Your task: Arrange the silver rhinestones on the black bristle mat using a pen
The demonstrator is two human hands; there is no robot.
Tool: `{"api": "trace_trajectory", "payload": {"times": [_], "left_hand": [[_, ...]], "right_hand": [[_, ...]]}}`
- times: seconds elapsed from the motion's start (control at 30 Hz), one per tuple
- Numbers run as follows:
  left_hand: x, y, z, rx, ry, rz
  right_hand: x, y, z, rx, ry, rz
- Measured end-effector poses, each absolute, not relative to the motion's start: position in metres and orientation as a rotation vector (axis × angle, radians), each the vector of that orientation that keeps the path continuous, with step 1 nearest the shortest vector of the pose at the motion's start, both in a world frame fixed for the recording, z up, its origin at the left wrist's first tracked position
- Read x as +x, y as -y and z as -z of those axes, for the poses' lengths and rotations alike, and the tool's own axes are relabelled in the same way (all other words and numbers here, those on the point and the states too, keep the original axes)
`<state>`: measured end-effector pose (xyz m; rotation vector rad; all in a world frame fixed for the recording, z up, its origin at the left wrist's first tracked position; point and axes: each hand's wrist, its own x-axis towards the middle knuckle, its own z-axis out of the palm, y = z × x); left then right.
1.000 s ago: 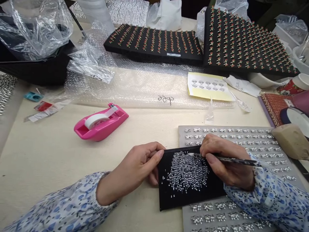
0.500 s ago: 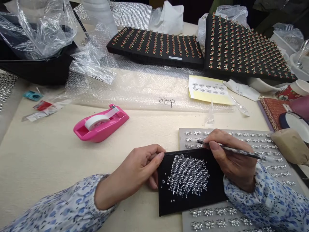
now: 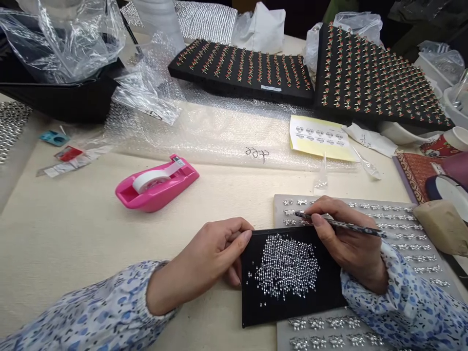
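Observation:
My left hand [image 3: 212, 256] has its fingers curled, thumb and fingertips pressed to the left edge of a small black tray [image 3: 256, 302]. A heap of tiny clear rhinestones [image 3: 287, 265] lies in the middle of that tray. The tray rests partly on a grey board [image 3: 409, 243] lined with rows of small silver star-shaped pieces. My right hand [image 3: 347, 243] grips a thin patterned stick [image 3: 351, 225] like a pen. The stick's tip touches a silver piece near the board's upper left corner.
A pink tape dispenser [image 3: 157, 183] sits left of centre. Bubble wrap [image 3: 219, 131], a yellow label sheet [image 3: 320, 137] and two black trays of red and gold pins [image 3: 248, 68] lie behind. A beige putty lump [image 3: 438, 226] and cups stand at right. Plastic bags [image 3: 66, 39] fill the far left.
My right hand lifted the stick's tip from the rhinestone heap and carried it up to the silver pieces on the grey board. My left hand stayed at the tray's edge.

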<state>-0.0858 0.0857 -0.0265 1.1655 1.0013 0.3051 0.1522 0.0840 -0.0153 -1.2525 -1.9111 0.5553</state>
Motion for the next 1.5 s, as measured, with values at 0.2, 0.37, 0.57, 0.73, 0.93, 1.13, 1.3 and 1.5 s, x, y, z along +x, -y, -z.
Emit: {"api": "trace_trajectory", "payload": {"times": [0.2,0.37,0.57,0.73,0.93,1.13,1.3,1.5], "left_hand": [[-0.0866,-0.0856,0.0273,1.188,-1.008,-0.299],[-0.0851,-0.0874,0.0274,1.177,-0.999,-0.311],[-0.0845,-0.0870,0.0259,1.171,-1.013,-0.296],[-0.0856,-0.0858,0.0271,1.173,-1.011,-0.292],[-0.0858,-0.0863,0.0276,1.183,-1.013,-0.286],[-0.0873,-0.0858,0.0266,1.191,-1.012,-0.282],[-0.0864,-0.0857,0.0256,1.194,-1.015,-0.280],[-0.0848,-0.0872,0.0248,1.174,-1.012,-0.285]], "right_hand": [[0.1531,-0.0836,0.0161,-1.268,1.898,-0.521],[0.1530,-0.0842,0.0180,-1.260,1.894,-0.542],[0.1529,-0.0843,0.0183,-1.222,1.868,-0.594],[0.1528,-0.0849,0.0185,-1.203,1.872,-0.622],[0.1522,-0.0843,0.0181,-1.222,1.876,-0.607],[0.1530,-0.0830,0.0183,-1.257,1.878,-0.515],[0.1528,-0.0839,0.0180,-1.255,1.894,-0.555],[0.1548,-0.0796,0.0135,-1.126,1.808,-0.634]]}}
